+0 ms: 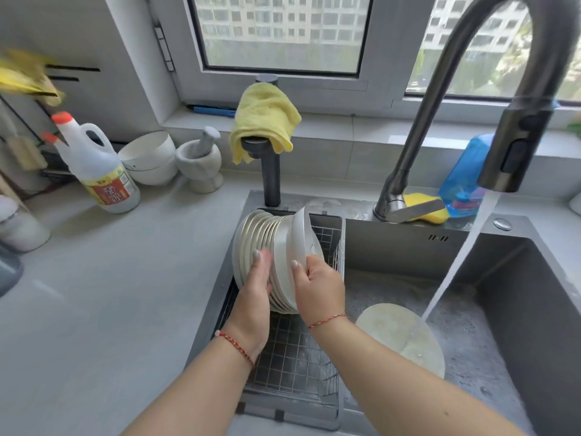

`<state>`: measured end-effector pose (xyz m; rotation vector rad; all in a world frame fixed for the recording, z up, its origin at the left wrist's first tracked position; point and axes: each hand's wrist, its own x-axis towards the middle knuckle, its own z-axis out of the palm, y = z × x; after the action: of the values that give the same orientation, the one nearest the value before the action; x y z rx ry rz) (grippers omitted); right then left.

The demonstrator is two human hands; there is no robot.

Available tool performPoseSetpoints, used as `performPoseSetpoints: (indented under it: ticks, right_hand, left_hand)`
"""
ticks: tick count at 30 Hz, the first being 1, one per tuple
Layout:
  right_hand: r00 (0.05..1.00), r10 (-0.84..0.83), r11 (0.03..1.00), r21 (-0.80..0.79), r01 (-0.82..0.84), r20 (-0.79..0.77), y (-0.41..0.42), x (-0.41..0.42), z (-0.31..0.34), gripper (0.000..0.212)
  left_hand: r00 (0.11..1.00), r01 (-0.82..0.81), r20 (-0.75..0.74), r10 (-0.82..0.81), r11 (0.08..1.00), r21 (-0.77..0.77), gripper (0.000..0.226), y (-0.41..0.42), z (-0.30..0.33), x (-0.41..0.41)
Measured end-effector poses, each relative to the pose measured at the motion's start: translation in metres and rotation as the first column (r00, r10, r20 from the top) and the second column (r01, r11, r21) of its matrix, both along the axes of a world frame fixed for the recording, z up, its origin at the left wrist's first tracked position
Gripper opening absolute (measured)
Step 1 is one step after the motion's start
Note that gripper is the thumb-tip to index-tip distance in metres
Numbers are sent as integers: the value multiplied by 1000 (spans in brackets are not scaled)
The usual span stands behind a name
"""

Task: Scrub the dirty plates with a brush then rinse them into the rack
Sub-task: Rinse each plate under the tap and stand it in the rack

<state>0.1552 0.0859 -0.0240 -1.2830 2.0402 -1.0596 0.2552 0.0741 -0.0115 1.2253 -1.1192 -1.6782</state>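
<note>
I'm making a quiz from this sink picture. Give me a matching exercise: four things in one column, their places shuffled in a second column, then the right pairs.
Things:
1. yellow cloth
2. row of plates
3. single plate
4. yellow sponge

Places:
A. lying in the soapy basin under the running water
B. beside the base of the tap
C. draped over the dark post behind the sink
D. standing on edge in the wire rack

Pairs: 1-C, 2-D, 3-A, 4-B
</note>
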Motion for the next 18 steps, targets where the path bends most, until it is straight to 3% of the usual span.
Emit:
performPoseSetpoints:
  ticks: [6,18]
  right_hand:
    - [989,59,992,119,-43,-137,-16,12,-15,43]
    - [969,229,951,236,-202,-96,-24,16,-32,36]
  left_hand:
    - [1000,13,6,-13,1000,-8,80,-7,-5,4]
    - [1000,-26,-14,26,1000,-9,90,-7,-4,5]
